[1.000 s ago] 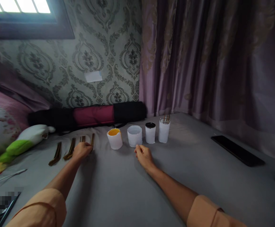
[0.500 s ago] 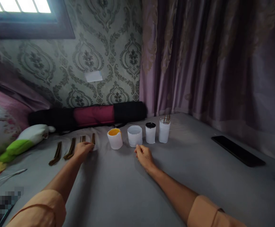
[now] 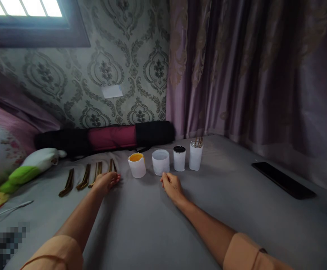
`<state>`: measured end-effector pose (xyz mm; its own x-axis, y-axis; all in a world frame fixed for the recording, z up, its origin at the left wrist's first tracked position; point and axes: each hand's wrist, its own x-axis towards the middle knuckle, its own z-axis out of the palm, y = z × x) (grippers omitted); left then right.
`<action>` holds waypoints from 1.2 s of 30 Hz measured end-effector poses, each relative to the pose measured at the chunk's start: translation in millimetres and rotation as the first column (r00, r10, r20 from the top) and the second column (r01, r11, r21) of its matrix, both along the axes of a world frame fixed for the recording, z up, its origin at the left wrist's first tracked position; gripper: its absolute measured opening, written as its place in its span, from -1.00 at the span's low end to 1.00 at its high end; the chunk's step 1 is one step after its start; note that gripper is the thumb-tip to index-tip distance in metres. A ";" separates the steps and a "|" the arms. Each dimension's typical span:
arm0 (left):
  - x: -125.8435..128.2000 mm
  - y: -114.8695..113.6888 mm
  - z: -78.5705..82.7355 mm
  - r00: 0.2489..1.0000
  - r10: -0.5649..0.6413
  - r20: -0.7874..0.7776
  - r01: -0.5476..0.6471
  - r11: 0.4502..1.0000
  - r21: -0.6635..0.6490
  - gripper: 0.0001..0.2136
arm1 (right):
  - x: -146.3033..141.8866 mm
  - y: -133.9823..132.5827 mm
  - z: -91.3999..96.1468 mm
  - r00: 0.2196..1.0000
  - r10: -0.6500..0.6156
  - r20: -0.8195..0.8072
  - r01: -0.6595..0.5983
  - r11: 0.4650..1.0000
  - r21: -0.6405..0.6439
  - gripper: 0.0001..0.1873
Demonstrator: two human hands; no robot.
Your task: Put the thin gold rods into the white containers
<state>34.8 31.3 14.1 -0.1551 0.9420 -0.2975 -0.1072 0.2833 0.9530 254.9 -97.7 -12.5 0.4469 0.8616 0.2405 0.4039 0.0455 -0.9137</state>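
Fourth stick bundle (image 3: 111,165): rightmost of four on the gray sheet (image 3: 152,228), left of the white containers; thin, brown, strips fanned slightly apart at the far end; near end hidden behind the left hand.
Left hand (image 3: 107,180): over the near end of this bundle; fingers partly curled, slightly separated, pointing right; cannot tell whether they grip or only touch it.
Other bundles: third bundle (image 3: 99,168) just left, partly covered by the same hand; second bundle (image 3: 83,177) and first bundle (image 3: 67,183) farther left, both bent at the near end.
Right hand (image 3: 172,185): fingers folded into a loose fist; cannot tell whether anything is inside; positioned at the near side of the wide white container (image 3: 160,163), overlapping its base.
Container row, left to right: yellow-lined container (image 3: 137,168), wide white container, dark-topped container (image 3: 179,162), tall container (image 3: 195,159) with thin sticks protruding.
Far side: black and maroon bag (image 3: 112,137) along the patterned wall (image 3: 140,75).
Left side: plush toy (image 3: 28,167), white cable (image 3: 11,209).
Right side: black flat device (image 3: 284,180), below the purple curtain (image 3: 222,67).
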 end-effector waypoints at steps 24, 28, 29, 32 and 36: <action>14.8 -38.7 -1.0 0.940 -0.038 0.340 0.065 0.996 -0.069 -0.86 | -0.1 -0.6 1.1 1.000 0.010 0.004 -0.010 1.000 -0.005 -0.58; 19.7 -48.5 0.7 0.930 -0.031 0.367 0.060 0.996 -0.067 -0.85 | -0.6 -0.6 0.9 1.000 0.001 -0.001 -0.001 1.000 -0.011 -0.60; 20.8 -50.6 0.4 0.928 -0.029 0.370 0.057 0.996 -0.067 -0.84 | -0.6 -0.6 0.9 1.000 0.002 -0.003 -0.002 1.000 -0.009 -0.60; 23.0 -55.7 -3.1 0.929 -0.043 0.367 0.066 0.996 -0.052 -0.83 | -0.4 -0.5 0.3 1.000 0.006 -0.006 -0.006 1.000 0.004 -0.59; 24.3 -60.3 -9.8 0.932 -0.059 0.358 0.065 0.998 -0.005 -0.84 | 0.0 -0.6 -0.8 1.000 0.002 0.002 -0.002 1.000 0.015 -0.58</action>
